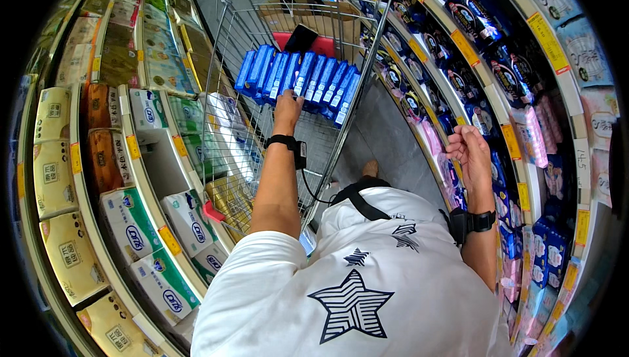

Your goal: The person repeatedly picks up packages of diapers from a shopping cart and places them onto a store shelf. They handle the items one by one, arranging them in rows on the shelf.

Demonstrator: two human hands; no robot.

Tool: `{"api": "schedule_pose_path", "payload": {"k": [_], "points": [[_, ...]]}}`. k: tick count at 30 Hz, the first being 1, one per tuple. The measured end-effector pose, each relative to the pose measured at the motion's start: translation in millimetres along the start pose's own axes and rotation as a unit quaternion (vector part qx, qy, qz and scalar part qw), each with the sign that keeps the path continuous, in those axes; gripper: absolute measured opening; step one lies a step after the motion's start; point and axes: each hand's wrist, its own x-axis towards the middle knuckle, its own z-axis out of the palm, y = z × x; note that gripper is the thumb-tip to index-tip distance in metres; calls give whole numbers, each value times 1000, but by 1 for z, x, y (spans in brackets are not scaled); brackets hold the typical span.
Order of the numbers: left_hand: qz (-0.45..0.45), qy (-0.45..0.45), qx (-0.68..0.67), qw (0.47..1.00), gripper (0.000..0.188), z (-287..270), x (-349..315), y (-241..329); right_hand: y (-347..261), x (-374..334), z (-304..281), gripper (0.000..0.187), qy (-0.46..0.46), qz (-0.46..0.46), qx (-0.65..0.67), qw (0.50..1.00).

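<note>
Head view: we have a row of blue packs (pixel 327 80) stood on edge, face to face, across a wire shopping cart (pixel 213 211). Packed tight like that, we judge, they prop each other up and save room; what bears them underneath we can't make out. Cardboard box (pixel 344 24) and a black item (pixel 303 38) lie beyond the row, toward the far end.

Left hand (pixel 288 108) comes over the near side, arm nearly straight, at the near edge of the row, around its middle. Fingers are bent, tips against the packs; packs run on to both sides of them. Whether they're clamped on one pack or just resting there, we can't tell: the back of the hand covers the contact. We'd guess the reach from above avoids the cart's wire sides.

Right hand (pixel 470 150) is raised near the right-hand shelving (pixel 571 87), well apart from the row. Fingers loosely curled, nothing seen between them; contact with the shelf goods isn't clear to us. Both wrists carry black straps, probably to fix small devices; a cable (pixel 306 183) loops from the left one toward the body.
</note>
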Motion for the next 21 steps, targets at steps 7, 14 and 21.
{"api": "schedule_pose_path", "payload": {"k": [7, 14, 21], "points": [[11, 59, 0, 998, 37, -2, -4, 16, 4, -4, 3, 22, 7, 3, 8, 1000], [61, -143, -146, 977, 48, 1, -4, 59, 5, -6, 6, 23, 3, 4, 2, 1000], [129, -275, -8, 953, 61, 46, -11, 76, 4, -7, 7, 23, 7, 5, -3, 1000]]}}
